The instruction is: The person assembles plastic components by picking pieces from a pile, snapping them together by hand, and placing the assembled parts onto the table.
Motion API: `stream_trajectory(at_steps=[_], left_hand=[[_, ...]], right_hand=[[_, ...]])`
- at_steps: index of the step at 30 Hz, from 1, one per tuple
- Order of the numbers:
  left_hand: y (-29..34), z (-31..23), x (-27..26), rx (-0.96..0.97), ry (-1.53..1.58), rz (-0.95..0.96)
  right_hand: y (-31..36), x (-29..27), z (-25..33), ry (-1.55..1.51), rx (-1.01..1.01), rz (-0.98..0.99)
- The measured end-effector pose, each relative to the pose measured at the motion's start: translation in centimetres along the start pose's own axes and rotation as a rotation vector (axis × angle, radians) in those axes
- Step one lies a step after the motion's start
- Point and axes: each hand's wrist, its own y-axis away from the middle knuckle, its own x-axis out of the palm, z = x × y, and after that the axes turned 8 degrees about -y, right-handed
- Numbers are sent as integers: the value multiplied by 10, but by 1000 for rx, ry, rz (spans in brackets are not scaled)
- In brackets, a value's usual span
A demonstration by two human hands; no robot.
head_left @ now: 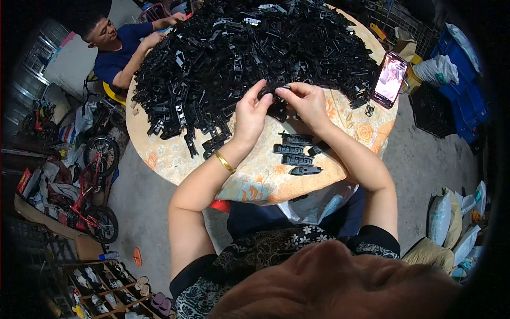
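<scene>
Both my hands meet over the near edge of a big heap of black plastic parts. Between them is a small black plastic part, pinched by the fingertips of my left hand and my right hand. My fingers cover much of it, so its exact shape is hard to make out. Below my hands, several black plastic pieces lie stacked in a short row on the flowered tablecloth. One more dark piece rests beside that row, close to my right forearm.
A lit phone stands at the table's right edge. Across the table at the left, another person reaches to the heap. On the floor are a red bicycle, a shoe rack, blue crates and filled sacks.
</scene>
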Motion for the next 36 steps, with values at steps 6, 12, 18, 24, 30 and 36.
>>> stream_trajectory(at_steps=[6,12,18,24,30,36], left_hand=[[-5,-3,-9,107,-113,-79],[-8,-6,-15,68,9,77],[-5,-13,-14,-91,113,218],[24,-2,14,155,-270,646],[16,7,22,397,-486,690],[-26,7,33,634,-1026,227]], right_hand=[[-1,-6,-1,406,-458,31],[-15,-20,0,-132,155,275],[-28,-41,0,-121,206,453],[-49,-96,1,281,87,533],[-40,-89,-2,751,11,531],[-42,-75,-15,721,-70,548]])
